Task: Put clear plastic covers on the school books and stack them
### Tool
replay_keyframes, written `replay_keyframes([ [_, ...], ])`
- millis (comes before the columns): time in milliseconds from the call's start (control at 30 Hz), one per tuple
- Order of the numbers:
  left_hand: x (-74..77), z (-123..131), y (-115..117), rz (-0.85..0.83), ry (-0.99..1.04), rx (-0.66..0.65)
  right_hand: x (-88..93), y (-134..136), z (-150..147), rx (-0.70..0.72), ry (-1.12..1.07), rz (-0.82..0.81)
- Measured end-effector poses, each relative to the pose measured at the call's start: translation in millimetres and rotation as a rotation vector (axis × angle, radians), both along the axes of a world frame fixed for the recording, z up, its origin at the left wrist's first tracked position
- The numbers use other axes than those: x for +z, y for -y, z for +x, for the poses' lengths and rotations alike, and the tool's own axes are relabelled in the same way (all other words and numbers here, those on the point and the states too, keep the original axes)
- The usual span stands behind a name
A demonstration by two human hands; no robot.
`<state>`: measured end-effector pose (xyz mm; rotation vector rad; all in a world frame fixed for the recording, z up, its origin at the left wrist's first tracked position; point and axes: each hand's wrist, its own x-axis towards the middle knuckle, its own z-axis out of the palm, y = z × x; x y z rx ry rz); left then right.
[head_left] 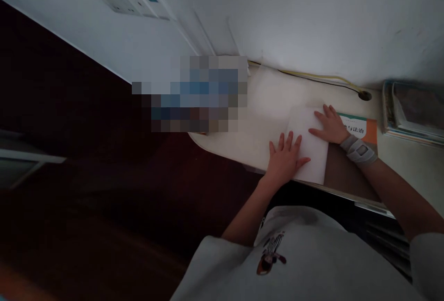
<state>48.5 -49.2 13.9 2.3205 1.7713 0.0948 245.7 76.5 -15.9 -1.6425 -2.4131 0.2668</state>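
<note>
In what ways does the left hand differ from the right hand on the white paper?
The left hand lies on the near part of the white paper; the right hand lies on its far part. The right wrist wears a grey band; the left wrist is bare. Both hands lie flat and open.

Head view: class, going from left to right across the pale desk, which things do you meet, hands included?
The person's left hand → the person's right hand → orange, green and white paperback book → stack of books at the far right. The white paper sheet is left out, since it lies under both hands.
</note>
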Motion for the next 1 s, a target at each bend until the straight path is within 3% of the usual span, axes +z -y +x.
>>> replay_keyframes([
  [200,-1.4,-1,-7,-0.066,-0.069,0.009,1.5,4,-11,-0.02,0.03,0.016],
  [367,0.0,6,1,-0.02,-0.095,0.005,-12.3,4,-23,-0.1,-0.216,0.208],
  [567,16.3,52,14,0.182,-0.049,-0.364,-22.1,-17,-5,-0.112,-0.641,0.275],
  [700,16.6,63,2,0.154,-0.095,-0.342,-24.4,-23,8,-0.118,-0.587,0.257],
  [1000,1.1,41,0,0.098,-0.039,-0.278,-23.8,-19,4,-0.021,-0.374,0.197],
])
